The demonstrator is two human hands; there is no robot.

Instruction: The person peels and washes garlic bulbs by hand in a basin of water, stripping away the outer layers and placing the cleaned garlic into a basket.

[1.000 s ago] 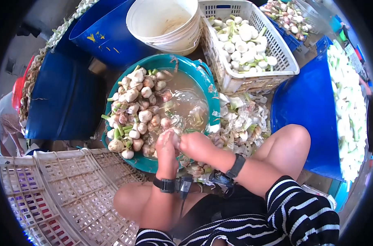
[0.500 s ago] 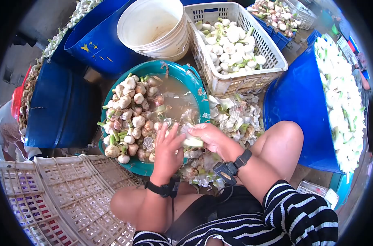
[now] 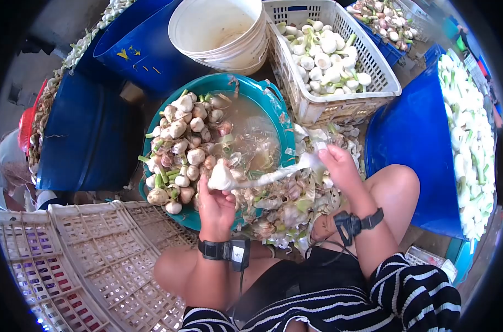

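Note:
A white garlic bulb [image 3: 222, 178] rests in the fingers of my left hand [image 3: 218, 207], above the near side of a teal tub [image 3: 290, 137]. My right hand [image 3: 340, 166] is off to the right, its fingers pinched on the end of a pale strip of garlic skin [image 3: 279, 175]. That strip stretches from the bulb across to my right fingers. Unpeeled garlic bulbs [image 3: 176, 130] with short green stems are heaped in the tub's left part, beside murky water [image 3: 254, 124]. Loose peeled skins [image 3: 284, 202] lie at the tub's near right side.
A white crate [image 3: 345, 102] of peeled bulbs stands beyond the tub, next to a white bucket [image 3: 218, 33]. Blue barrels [image 3: 85, 146] flank the left; another blue barrel [image 3: 412, 160] full of garlic leans at the right. A pale plastic basket [image 3: 91, 243] sits at lower left.
My hands have moved apart: the right went to the right, drawing out the skin strip. The bulb now shows in my left hand. The whole view has shifted slightly.

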